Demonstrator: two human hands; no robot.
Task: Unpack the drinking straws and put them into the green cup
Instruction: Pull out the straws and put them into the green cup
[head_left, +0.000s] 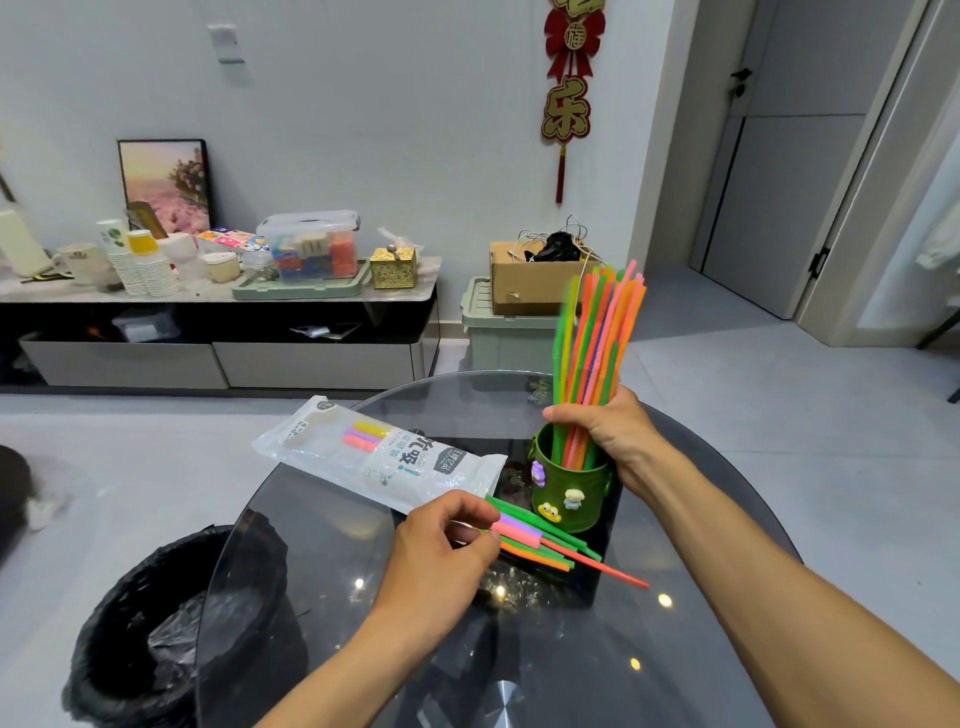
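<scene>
A green cup (569, 486) with small cartoon charms stands on the round glass table (675, 649). My right hand (605, 423) grips a thick bundle of coloured straws (597, 332) upright, their lower ends inside the cup. A white plastic straw package (384, 454) lies left of the cup, with a few straws inside it. Several loose straws (545, 540) stick out of its open end in front of the cup. My left hand (447, 545) pinches these loose straws at the package's mouth.
A bin lined with a black bag (156, 639) stands on the floor at the table's left. Behind are a low cabinet (218, 332) crowded with cups and boxes, and a cardboard box (530, 280) on a green crate.
</scene>
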